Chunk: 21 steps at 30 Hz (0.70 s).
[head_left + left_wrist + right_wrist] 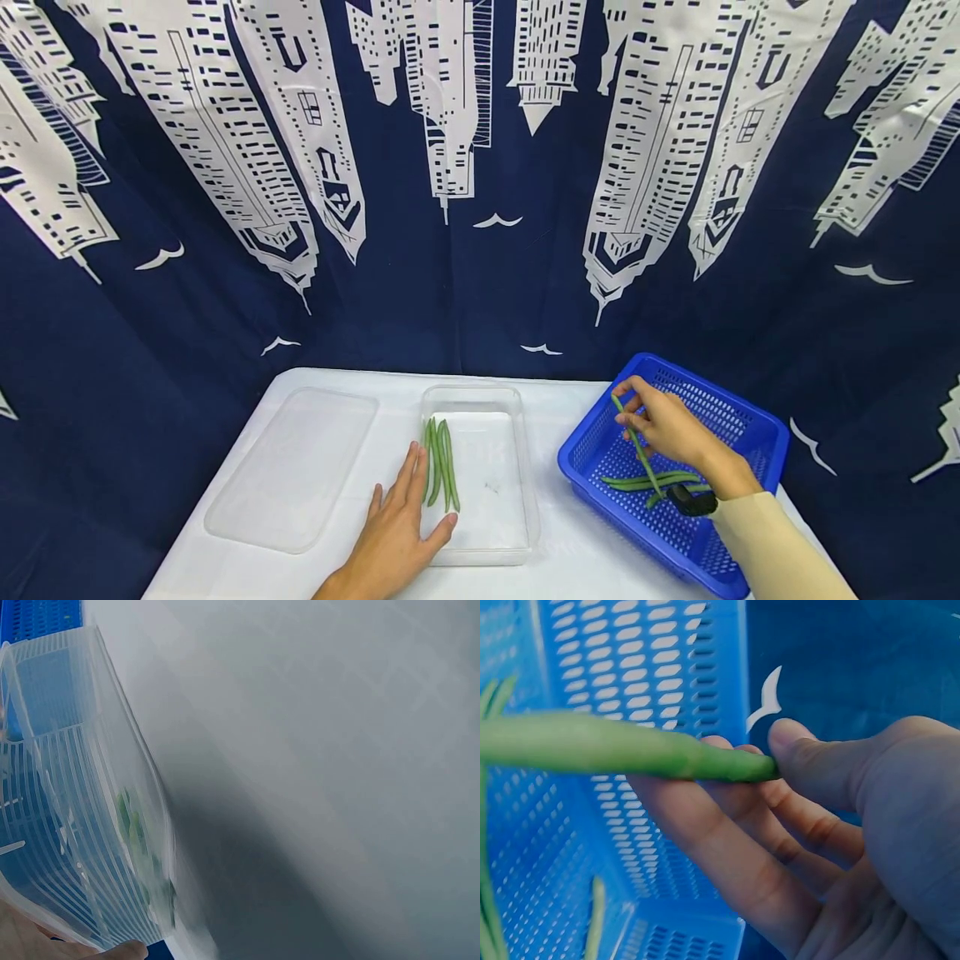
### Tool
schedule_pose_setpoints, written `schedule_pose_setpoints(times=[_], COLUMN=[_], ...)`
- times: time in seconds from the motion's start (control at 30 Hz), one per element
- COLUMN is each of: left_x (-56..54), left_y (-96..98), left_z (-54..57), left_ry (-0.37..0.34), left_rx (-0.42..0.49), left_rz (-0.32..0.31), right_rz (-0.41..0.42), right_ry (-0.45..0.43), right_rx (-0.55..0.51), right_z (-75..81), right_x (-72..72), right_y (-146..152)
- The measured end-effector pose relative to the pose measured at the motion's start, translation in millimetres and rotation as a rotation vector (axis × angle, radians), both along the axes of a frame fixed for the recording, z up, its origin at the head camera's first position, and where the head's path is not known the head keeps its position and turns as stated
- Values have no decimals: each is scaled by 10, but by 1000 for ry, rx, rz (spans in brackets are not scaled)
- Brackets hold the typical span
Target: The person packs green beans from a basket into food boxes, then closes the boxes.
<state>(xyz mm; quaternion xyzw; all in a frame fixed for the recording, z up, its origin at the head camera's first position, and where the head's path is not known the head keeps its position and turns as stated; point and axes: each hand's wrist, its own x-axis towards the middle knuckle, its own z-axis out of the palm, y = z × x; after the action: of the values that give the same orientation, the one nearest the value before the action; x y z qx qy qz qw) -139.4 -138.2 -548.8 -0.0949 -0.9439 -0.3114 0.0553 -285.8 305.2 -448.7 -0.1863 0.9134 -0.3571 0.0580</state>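
Between thumb and fingers my right hand (663,427) pinches one end of a green bean (630,750), over the blue plastic basket (592,492). The bean slants down from the fingertips into the basket, where several more green beans (630,482) lie on the perforated floor. My left hand (401,521) rests at the left wall of a clear plastic container (491,533), its fingers extended along the rim and its thumb over the inside. Several green beans (447,467) lie lengthwise side by side along that container's left side; the hand partly covers them.
A flat translucent lid (292,471) lies on the white table (397,425) left of the container. The basket stands at an angle on the right, by the table's edge. Dark blue cloth (450,292) with white building prints hangs behind the table.
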Motion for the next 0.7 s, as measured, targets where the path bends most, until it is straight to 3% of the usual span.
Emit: schedule_pose_setpoints(times=[0.37,0.7], left_x=[4,-3], left_y=[5,11], left_z=[-17,-32], left_ry=[-10,3], left_rx=[3,-1], left_rz=[11,13], right_rz=[72,122], right_ry=[-1,5], right_rx=[-34,-46], right_z=[231,331], right_x=[121,195], right_y=[-281,-592])
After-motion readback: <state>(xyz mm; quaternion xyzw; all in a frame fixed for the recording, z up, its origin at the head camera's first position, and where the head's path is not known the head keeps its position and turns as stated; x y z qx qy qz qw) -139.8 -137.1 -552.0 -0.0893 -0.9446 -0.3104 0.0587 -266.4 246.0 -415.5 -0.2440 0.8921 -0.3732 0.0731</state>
